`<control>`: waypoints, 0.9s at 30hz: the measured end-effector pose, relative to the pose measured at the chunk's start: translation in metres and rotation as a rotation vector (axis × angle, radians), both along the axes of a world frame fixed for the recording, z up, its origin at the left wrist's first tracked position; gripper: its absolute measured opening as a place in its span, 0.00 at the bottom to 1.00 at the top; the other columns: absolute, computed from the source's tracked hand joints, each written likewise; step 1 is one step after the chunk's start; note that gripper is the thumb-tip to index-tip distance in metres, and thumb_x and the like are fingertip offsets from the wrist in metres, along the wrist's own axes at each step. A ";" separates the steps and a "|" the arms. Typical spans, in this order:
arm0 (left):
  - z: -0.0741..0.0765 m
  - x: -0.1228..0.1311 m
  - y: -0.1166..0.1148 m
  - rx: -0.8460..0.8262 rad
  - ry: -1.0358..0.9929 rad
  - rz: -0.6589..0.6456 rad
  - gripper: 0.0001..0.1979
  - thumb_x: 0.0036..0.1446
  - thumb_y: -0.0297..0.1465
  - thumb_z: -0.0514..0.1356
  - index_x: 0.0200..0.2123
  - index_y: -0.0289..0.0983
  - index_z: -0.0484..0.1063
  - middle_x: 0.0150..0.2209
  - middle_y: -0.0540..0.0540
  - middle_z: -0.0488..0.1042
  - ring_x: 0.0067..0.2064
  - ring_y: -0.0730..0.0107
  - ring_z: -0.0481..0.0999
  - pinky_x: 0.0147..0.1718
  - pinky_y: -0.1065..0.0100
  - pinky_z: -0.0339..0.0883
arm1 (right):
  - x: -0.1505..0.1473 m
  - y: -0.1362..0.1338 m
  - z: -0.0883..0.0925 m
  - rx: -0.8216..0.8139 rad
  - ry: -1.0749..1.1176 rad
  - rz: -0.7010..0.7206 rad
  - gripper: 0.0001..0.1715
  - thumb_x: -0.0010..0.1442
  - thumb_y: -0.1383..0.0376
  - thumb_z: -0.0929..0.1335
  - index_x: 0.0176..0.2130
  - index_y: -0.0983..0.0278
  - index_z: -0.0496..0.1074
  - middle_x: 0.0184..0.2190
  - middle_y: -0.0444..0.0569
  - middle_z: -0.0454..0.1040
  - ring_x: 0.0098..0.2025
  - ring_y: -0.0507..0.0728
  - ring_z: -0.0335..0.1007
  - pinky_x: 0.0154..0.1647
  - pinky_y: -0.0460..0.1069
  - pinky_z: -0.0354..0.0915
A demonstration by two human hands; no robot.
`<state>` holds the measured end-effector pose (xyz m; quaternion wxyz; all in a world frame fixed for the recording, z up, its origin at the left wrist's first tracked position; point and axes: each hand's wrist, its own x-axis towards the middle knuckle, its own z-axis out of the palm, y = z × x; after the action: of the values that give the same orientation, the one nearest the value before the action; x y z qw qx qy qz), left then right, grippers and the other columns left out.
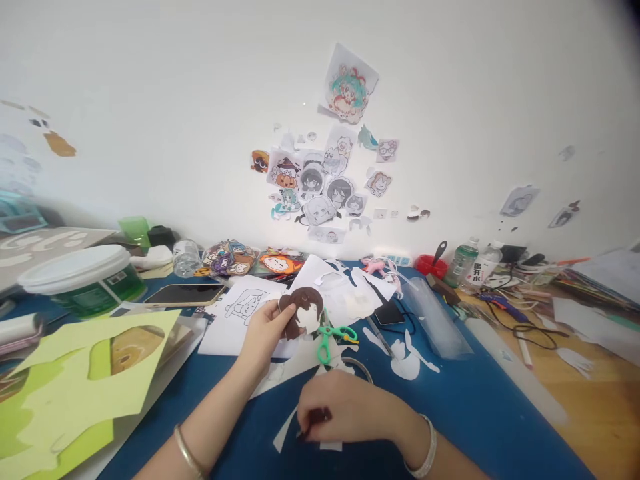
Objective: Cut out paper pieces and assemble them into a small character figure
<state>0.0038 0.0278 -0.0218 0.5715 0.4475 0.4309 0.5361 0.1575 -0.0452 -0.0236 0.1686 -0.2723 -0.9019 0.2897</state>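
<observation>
My left hand (269, 328) pinches a paper cutout (306, 308) of a brown-haired cartoon figure, thumb on its front. Just right of the cutout are green-handled scissors (330, 340), which neither hand grips; their blades are partly hidden by it. Closer to me, my right hand (345, 405) is curled with the palm down, fingers closed on a small dark brown scrap (319, 420), probably paper. White paper offcuts (286, 427) lie under and beside this hand. Behind the cutout rests a sheet with a line drawing (245, 308).
Yellow-green cut sheets (125, 393) cover the left front, with a phone (185, 294) and a lidded tub (83, 277) behind. On the right are a clear plastic sleeve (436, 320), a pen (379, 335), a white cutout (406, 360) and bottles (463, 263). Drawings (320, 187) hang on the wall.
</observation>
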 end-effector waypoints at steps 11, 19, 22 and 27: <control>-0.011 0.013 -0.006 -0.157 -0.126 -0.036 0.12 0.42 0.35 0.64 0.27 0.35 0.66 0.17 0.52 0.70 0.21 0.72 0.72 0.27 0.66 0.71 | 0.024 0.038 -0.025 0.540 0.333 -0.583 0.09 0.56 0.73 0.62 0.31 0.63 0.69 0.28 0.48 0.72 0.31 0.54 0.69 0.32 0.48 0.67; -0.016 0.030 -0.025 -0.274 -0.248 0.017 0.11 0.48 0.36 0.62 0.31 0.36 0.67 0.21 0.50 0.72 0.24 0.72 0.73 0.20 0.75 0.65 | -0.005 0.019 -0.037 0.885 0.231 -0.361 0.11 0.59 0.75 0.60 0.33 0.64 0.68 0.29 0.50 0.73 0.31 0.54 0.68 0.30 0.49 0.68; -0.016 0.031 -0.026 -0.268 -0.395 0.061 0.10 0.47 0.33 0.63 0.33 0.36 0.67 0.22 0.51 0.71 0.25 0.72 0.73 0.27 0.70 0.69 | -0.014 0.016 -0.039 0.785 0.334 -0.345 0.10 0.59 0.74 0.60 0.33 0.64 0.68 0.29 0.50 0.73 0.32 0.54 0.68 0.32 0.48 0.68; -0.016 0.031 -0.028 -0.193 -0.442 0.041 0.11 0.48 0.35 0.63 0.34 0.37 0.67 0.24 0.52 0.70 0.25 0.74 0.72 0.27 0.70 0.69 | -0.020 0.012 -0.037 0.646 0.432 -0.420 0.10 0.58 0.72 0.60 0.32 0.62 0.68 0.26 0.48 0.74 0.29 0.54 0.69 0.29 0.47 0.67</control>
<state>0.0353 0.0001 -0.0382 0.6810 0.2537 0.3536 0.5889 0.1371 -0.0330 -0.0608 0.4849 -0.3161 -0.8154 0.0028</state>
